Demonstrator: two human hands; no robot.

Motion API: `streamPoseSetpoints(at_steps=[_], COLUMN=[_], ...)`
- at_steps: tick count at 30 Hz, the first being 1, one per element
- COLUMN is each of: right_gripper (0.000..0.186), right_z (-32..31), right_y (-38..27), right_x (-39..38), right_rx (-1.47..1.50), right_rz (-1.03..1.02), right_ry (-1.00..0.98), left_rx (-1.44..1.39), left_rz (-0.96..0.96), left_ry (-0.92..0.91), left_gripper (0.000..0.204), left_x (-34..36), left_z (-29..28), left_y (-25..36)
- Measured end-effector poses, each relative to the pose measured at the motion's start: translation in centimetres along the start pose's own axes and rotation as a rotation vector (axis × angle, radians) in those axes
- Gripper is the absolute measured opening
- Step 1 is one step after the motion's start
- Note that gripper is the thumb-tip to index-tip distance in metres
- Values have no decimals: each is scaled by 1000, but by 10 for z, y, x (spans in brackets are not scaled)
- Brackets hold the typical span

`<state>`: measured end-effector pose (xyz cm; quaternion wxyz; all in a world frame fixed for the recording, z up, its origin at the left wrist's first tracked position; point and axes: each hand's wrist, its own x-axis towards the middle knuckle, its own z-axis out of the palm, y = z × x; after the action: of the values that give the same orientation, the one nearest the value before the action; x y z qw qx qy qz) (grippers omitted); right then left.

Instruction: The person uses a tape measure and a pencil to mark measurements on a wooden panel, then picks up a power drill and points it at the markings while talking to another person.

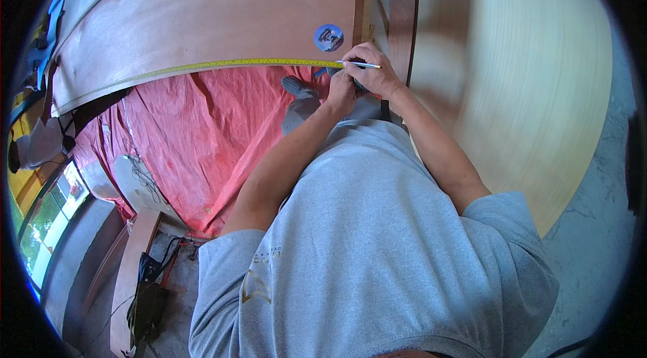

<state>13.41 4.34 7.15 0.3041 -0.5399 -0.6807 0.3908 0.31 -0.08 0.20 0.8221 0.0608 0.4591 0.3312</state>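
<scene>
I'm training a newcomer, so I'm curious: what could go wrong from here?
The yellow tape measure lies along the near edge of the board, so it might slip off.

The pen in the right hand has its tip close to the tape and could nudge it.

The wrinkled red sheet near the shoe might catch a foot.

Tiny marks (269, 61) line the thin yellow tape (242, 62); above it, brown wood (202, 14) with round blue sticker (328, 37); below, grey cloth shirt (391, 223) with gold print (257, 285).
</scene>
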Motion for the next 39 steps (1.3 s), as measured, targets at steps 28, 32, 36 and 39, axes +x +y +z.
streamPoseSetpoints(at_steps=[28,32,36,39], right_gripper=[16,18,17,17], right_z=[6,31,58,67], right_y=[-20,-46,-48,-45], right_x=[16,40,56,58], right_rx=[10,161,226,209], right_rz=[-19,23,135,194], right_ry=[-10,-79,-223,-184], left_rx=[53,12,-8,-125], left_rz=[78,139,76,84], left_ry=[-49,37,-115,-133], left_gripper=[27,26,40,44], left_x=[-7,4,10,5], left_z=[6,0,-15,-9], left_y=[4,-7,-14,-13])
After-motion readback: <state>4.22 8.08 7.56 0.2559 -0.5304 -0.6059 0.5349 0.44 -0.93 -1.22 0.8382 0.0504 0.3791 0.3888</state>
